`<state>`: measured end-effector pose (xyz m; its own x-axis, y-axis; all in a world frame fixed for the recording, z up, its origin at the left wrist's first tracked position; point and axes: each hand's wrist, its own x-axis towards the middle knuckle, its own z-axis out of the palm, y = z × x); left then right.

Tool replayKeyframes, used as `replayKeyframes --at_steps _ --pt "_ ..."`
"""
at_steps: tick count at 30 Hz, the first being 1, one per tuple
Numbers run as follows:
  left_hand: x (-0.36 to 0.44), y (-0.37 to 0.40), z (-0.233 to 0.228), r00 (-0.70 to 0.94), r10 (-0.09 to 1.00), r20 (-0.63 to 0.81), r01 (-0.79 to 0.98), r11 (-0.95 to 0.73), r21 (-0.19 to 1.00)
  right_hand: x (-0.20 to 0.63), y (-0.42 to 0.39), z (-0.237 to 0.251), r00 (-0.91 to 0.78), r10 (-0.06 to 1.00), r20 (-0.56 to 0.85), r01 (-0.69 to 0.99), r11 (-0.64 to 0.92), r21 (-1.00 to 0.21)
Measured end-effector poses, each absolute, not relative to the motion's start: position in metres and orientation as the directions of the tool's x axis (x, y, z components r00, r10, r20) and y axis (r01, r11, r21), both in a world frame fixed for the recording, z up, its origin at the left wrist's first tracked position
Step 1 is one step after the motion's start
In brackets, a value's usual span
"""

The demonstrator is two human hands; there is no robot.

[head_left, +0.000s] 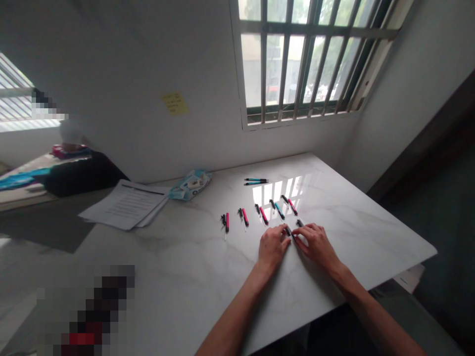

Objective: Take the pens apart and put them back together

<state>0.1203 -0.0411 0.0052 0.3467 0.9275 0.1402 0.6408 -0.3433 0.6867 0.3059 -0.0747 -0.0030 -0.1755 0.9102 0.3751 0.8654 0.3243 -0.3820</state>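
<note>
My left hand (272, 244) and my right hand (315, 241) rest on the white marble table (193, 267), fingertips meeting over a small dark pen part (289, 231). Another dark piece (299, 223) lies by my right hand's fingers. Whether either hand grips a piece is hidden by the fingers. Just beyond the hands lies a row of taken-apart pens: pink barrels (227, 222) (245, 216) (263, 214) (292, 206) and a teal barrel (279, 210), each beside a black cap. Two whole teal pens (255, 181) lie farther back.
A stack of printed papers (126, 203) and a blue-white wipes packet (191, 183) sit at the table's back left. A yellow sticky note (175, 103) hangs on the wall. A barred window (304, 59) is behind the table. The table's right edge (415, 232) drops off near my right arm.
</note>
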Motion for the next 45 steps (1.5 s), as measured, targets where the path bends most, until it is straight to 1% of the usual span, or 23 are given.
replayKeyframes --at_steps 4,7,10,14,16,18,21,23,28,35,39,43,45 --pt "0.103 -0.044 0.018 0.387 0.907 0.164 0.645 -0.393 0.655 0.314 -0.070 0.001 -0.148 0.899 0.412 0.854 0.326 -0.404" --pt "0.077 -0.042 0.029 0.295 0.939 0.178 0.689 -0.338 0.641 0.320 -0.061 0.006 -0.144 0.894 0.423 0.848 0.332 -0.414" --pt "0.045 -0.034 0.032 0.188 0.957 0.220 0.733 -0.285 0.617 0.319 -0.040 0.014 -0.157 0.888 0.433 0.831 0.356 -0.428" --pt "0.013 -0.024 0.024 -0.016 0.982 0.189 0.782 -0.106 0.614 0.304 0.016 0.027 -0.160 0.864 0.478 0.791 0.402 -0.462" --pt "0.004 -0.020 0.021 -0.081 0.978 0.190 0.785 -0.055 0.617 0.294 0.054 0.031 -0.179 0.872 0.456 0.801 0.399 -0.447" --pt "0.001 -0.018 0.021 -0.115 0.973 0.198 0.781 -0.034 0.624 0.284 0.094 0.030 -0.205 0.896 0.394 0.830 0.372 -0.415" --pt "0.000 -0.017 0.020 -0.127 0.975 0.183 0.775 -0.017 0.632 0.269 0.146 0.022 -0.254 0.927 0.275 0.876 0.341 -0.340" --pt "0.000 -0.018 0.018 -0.126 0.979 0.162 0.777 -0.004 0.629 0.261 0.171 0.013 -0.284 0.928 0.242 0.880 0.352 -0.319" --pt "-0.003 -0.018 0.015 -0.121 0.983 0.139 0.772 0.006 0.636 0.253 0.199 0.000 -0.321 0.920 0.226 0.881 0.378 -0.285" --pt "-0.001 -0.017 0.017 -0.119 0.982 0.148 0.766 -0.004 0.643 0.254 0.208 0.001 -0.337 0.916 0.219 0.892 0.385 -0.236" --pt "0.001 -0.017 0.017 -0.110 0.981 0.159 0.773 -0.016 0.634 0.250 0.208 0.004 -0.319 0.921 0.225 0.897 0.370 -0.243" --pt "0.000 -0.017 0.015 -0.090 0.978 0.188 0.772 -0.051 0.634 0.249 0.202 0.010 -0.270 0.927 0.261 0.892 0.343 -0.295" --pt "0.000 -0.016 0.012 -0.085 0.969 0.234 0.769 -0.085 0.633 0.248 0.195 0.015 -0.235 0.926 0.296 0.887 0.329 -0.325"
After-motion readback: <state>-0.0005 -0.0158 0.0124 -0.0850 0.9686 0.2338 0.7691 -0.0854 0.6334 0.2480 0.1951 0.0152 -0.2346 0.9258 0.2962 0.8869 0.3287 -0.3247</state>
